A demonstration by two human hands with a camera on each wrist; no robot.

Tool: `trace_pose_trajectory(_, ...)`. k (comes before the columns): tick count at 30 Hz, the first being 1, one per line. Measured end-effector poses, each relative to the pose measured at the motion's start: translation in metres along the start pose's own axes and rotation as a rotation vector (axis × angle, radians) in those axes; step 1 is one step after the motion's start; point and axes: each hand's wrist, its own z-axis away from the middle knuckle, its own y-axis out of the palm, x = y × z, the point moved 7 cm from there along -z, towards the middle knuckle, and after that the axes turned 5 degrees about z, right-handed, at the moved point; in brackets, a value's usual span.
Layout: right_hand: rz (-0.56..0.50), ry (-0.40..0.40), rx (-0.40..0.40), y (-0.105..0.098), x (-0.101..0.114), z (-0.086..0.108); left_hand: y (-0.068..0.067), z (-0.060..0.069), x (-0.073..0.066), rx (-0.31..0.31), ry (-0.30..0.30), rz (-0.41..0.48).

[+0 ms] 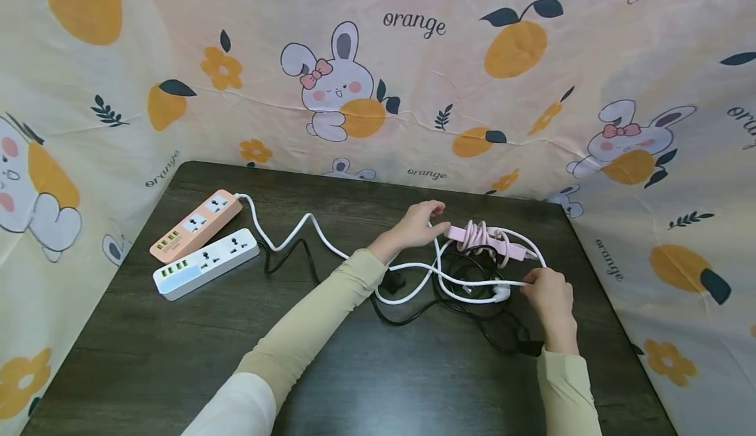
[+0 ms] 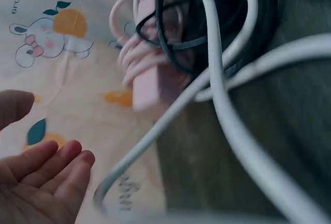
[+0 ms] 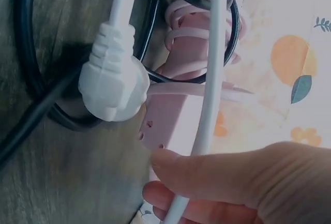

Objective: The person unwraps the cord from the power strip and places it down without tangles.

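Observation:
In the head view, my left hand (image 1: 413, 226) hovers over the cables at the left end of the pink power strip (image 1: 493, 242), fingers apart and holding nothing. My right hand (image 1: 548, 291) pinches a white cable (image 1: 472, 283) between thumb and fingers at the right of the tangle. The pink strip has its own pink cord wound round it. A white plug (image 3: 114, 87) lies beside it in the right wrist view, and black cables (image 3: 31, 53) cross there. My left hand (image 2: 44, 177) is spread near a white cable (image 2: 155, 131) in the left wrist view.
An orange power strip (image 1: 197, 224) and a white power strip (image 1: 207, 264) lie side by side at the left of the dark table (image 1: 366, 377). The white cable runs from the orange strip to the tangle. A printed cloth (image 1: 413, 94) stands behind the table and at both sides.

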Motion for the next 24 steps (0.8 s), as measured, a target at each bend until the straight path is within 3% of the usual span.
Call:
trace_pose_trajectory(4, -0.057, -0.051, 0.100, 0.006, 0.003, 0.002, 0.021, -0.011, 0.024, 0.002, -0.163, 0.252)
trace_pose_trajectory(5, -0.075, -0.070, 0.108, 0.006, 0.005, 0.002, 0.026, -0.012, 0.029, -0.012, -0.200, 0.262)
trace_pose_trajectory(6, -0.100, -0.082, 0.103, 0.005, 0.007, 0.002, 0.032, -0.018, 0.042, -0.028, -0.203, 0.265)
trace_pose_trajectory(8, -0.151, -0.096, 0.043, 0.001, 0.011, 0.002, 0.047, -0.032, 0.073, -0.054, -0.211, 0.245)
trace_pose_trajectory(12, -0.274, -0.064, -0.177, -0.009, 0.017, 0.002, 0.081, -0.066, 0.141, -0.118, -0.215, 0.192)
trace_pose_trajectory(13, -0.301, -0.057, -0.217, -0.011, 0.019, 0.002, 0.087, -0.070, 0.149, -0.112, -0.254, 0.185)
trace_pose_trajectory(16, -0.360, -0.053, -0.290, -0.012, 0.024, 0.001, 0.102, -0.078, 0.160, -0.142, -0.283, 0.105)
trace_pose_trajectory(21, -0.406, -0.065, -0.325, -0.010, 0.034, -0.002, 0.112, -0.081, 0.159, -0.144, -0.367, 0.095)
trace_pose_trajectory(24, -0.428, -0.066, -0.340, -0.010, 0.038, -0.005, 0.119, -0.088, 0.168, -0.189, -0.396, 0.070)
